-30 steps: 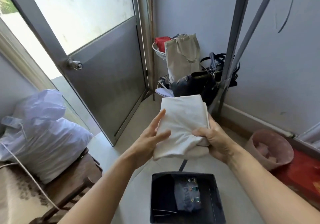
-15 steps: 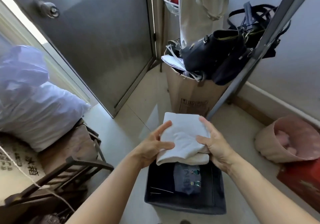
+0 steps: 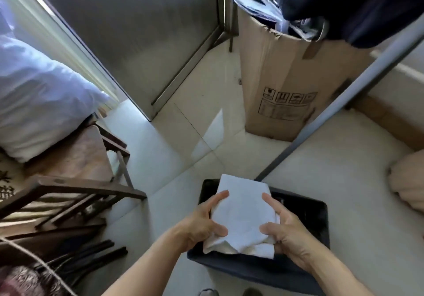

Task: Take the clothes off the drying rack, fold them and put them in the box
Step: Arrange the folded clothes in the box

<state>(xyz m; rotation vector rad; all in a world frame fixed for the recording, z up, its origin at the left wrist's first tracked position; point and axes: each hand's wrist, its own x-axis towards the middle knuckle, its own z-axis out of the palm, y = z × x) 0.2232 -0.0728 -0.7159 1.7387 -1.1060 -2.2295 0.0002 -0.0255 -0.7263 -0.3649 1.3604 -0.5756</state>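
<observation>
Across the pale tiled floor (image 3: pixel 174 135) your view runs from a grey metal door (image 3: pixel 128 32) at the top to your own forearms at the bottom. Beside the door stands a tall cardboard carton (image 3: pixel 282 84), stuffed with dark bags and papers. To your left a big white sack (image 3: pixel 39 98) lies on a wooden chair (image 3: pixel 75 162). A grey rack pole (image 3: pixel 339 103) slants down from the upper right and ends just behind the dark box (image 3: pixel 307 222), which sits on the floor right below your hands. At the right edge you catch part of a pinkish basket (image 3: pixel 408 185).

You hold the folded white cloth (image 3: pixel 243 215) over the box's open top, its lower edge dipping toward the box's near rim. Your left hand (image 3: pixel 202 224) has a grip on the cloth's left side, thumb on top and fingers curled underneath. Your right hand (image 3: pixel 284 233) grips the right side the same way, index finger stretched along the fabric. What lies inside the box is hidden by the cloth.
</observation>
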